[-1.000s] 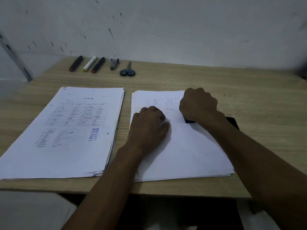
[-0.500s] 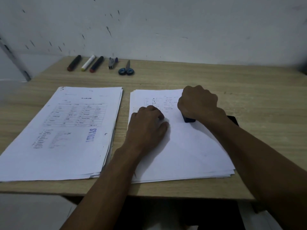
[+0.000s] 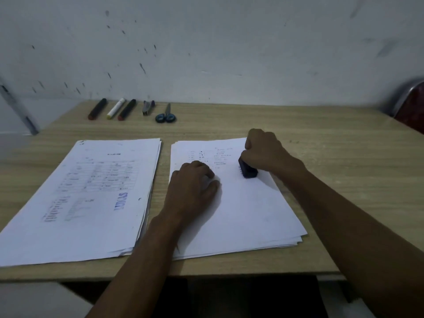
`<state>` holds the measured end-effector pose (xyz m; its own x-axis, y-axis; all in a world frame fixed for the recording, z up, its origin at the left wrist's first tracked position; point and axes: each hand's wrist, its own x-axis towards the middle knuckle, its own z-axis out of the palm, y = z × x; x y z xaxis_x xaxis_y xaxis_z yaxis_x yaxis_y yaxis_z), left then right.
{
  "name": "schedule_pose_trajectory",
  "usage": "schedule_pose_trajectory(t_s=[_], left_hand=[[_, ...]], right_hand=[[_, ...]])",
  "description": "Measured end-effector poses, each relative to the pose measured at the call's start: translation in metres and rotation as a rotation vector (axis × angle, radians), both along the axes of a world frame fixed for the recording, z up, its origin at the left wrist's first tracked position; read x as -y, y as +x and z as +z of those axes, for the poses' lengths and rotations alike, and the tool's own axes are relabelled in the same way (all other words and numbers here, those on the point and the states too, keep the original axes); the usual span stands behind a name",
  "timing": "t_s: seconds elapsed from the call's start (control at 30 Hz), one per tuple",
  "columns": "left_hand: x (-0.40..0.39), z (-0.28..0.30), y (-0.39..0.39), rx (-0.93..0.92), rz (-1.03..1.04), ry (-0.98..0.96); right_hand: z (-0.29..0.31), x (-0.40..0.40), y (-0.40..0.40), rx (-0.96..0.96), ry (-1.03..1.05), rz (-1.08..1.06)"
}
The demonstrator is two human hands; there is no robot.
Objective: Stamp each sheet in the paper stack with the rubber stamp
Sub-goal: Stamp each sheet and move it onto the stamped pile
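Two paper stacks lie on the wooden table (image 3: pixel 321 157). The left stack (image 3: pixel 87 203) has a top sheet bearing a blue stamp mark. On the right stack (image 3: pixel 247 214), whose top sheet shows faint print, my left hand (image 3: pixel 192 187) rests knuckles-up with curled fingers and holds the paper down. My right hand (image 3: pixel 263 150) grips the dark rubber stamp (image 3: pixel 247 169), which stands on the top sheet of the right stack, its lower body showing below my fist.
Three markers (image 3: pixel 112 109), a small dark tool (image 3: pixel 148 107) and blue-handled scissors (image 3: pixel 165 115) lie in a row by the back wall. A red chair back (image 3: pixel 410 106) stands at the far right. The table's front edge runs just under the stacks.
My right hand has shifted slightly so more of the stamp shows beneath it. The dark object beside my right wrist is out of sight now. My left hand stays put.
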<state>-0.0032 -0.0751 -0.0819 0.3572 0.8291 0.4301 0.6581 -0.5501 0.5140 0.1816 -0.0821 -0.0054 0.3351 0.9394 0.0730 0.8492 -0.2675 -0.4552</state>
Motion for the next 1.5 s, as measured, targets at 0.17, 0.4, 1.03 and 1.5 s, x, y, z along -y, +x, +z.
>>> schedule_pose_trajectory(t_s=[0.17,0.4,1.03,1.5], left_hand=[[-0.001,0.003,-0.003,-0.026,-0.034,-0.009],[-0.004,0.000,-0.003,-0.011,-0.042,-0.001],[-0.007,-0.006,-0.001,0.001,-0.062,0.031],[-0.006,-0.005,-0.001,-0.003,-0.048,0.026]], right_hand=[[-0.006,0.030,0.027,-0.233,0.415,-0.208],[0.002,0.065,0.080,-0.126,0.500,-0.369],[-0.019,0.062,0.075,-0.048,0.290,-0.355],[-0.018,0.107,0.009,0.028,0.244,-0.375]])
